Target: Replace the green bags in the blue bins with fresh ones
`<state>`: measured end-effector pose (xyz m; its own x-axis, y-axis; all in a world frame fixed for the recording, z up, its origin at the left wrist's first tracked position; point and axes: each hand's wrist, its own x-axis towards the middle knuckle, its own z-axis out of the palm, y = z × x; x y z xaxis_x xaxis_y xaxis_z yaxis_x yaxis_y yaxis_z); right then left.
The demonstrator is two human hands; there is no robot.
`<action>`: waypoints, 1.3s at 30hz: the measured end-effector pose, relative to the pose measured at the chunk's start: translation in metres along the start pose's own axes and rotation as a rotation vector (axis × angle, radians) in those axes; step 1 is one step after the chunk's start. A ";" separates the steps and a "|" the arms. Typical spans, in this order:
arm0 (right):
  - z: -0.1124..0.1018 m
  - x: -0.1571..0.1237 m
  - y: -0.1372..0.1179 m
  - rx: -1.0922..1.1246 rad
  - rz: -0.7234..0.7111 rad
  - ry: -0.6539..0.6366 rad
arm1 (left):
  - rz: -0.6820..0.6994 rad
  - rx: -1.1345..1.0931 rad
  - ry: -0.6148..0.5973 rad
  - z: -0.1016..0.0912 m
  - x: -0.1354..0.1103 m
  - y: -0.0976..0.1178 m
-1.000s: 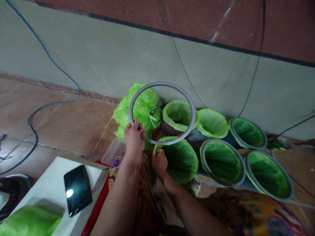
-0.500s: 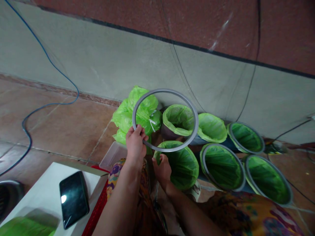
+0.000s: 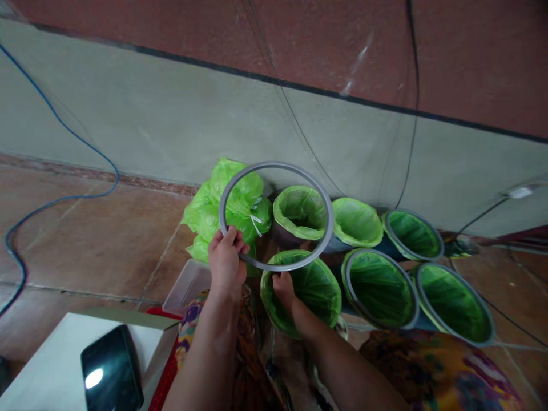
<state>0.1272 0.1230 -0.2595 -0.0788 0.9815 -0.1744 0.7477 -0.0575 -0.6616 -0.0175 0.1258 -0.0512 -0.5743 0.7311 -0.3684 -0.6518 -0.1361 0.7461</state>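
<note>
My left hand (image 3: 228, 260) is closed on the lower left edge of a grey plastic ring (image 3: 329, 220), holding it tilted in the air. Below the ring stands a bin lined with a green bag (image 3: 319, 297). Inside the bin's near-left part is my right hand (image 3: 283, 286), close under the ring's lower edge. Its fingers look curled; whatever they hold is hidden. The liner is folded outward over this bin's rim, and no ring sits on it.
Several other green-lined bins (image 3: 379, 291) stand to the right and behind, some with grey rings. Tied green bags (image 3: 201, 211) lie against the wall. At the lower left, a phone (image 3: 112, 365) rests on a white box (image 3: 51, 354), near a clear plastic tray (image 3: 188, 285).
My right hand has moved from the bin's left rim to inside the bin. My left hand still holds the ring, slightly lower in view. The camera view has shifted.
</note>
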 end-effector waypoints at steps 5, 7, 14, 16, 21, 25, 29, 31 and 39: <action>-0.025 -0.003 0.010 -0.124 0.075 -0.017 | 0.001 -0.014 -0.020 0.000 0.000 -0.001; -0.041 0.003 0.009 -0.202 0.115 0.077 | -0.001 -0.012 -0.025 0.000 0.000 -0.001; -0.061 0.025 0.025 -0.414 0.070 0.098 | -0.007 0.010 -0.018 0.001 0.003 0.000; -0.057 0.023 0.035 -0.460 0.091 0.005 | -0.004 0.013 -0.020 0.002 0.004 0.000; -0.062 0.015 0.040 -0.437 0.046 -0.030 | -0.009 0.027 -0.015 0.003 0.002 0.001; -0.083 0.021 0.026 -0.431 -0.052 0.199 | -0.008 0.032 -0.019 0.006 0.001 0.002; -0.093 0.032 0.025 -0.472 -0.050 0.190 | -0.013 0.032 -0.010 0.008 0.001 0.005; -0.091 0.035 0.030 -0.489 -0.053 0.140 | -0.010 0.035 -0.013 0.008 0.001 0.005; -0.076 0.037 0.044 -0.512 -0.013 0.038 | 0.004 0.070 -0.029 0.006 0.006 0.002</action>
<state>0.2079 0.1703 -0.2396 -0.0733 0.9881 -0.1355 0.9746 0.0422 -0.2199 -0.0190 0.1336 -0.0484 -0.5616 0.7496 -0.3502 -0.6131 -0.0929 0.7845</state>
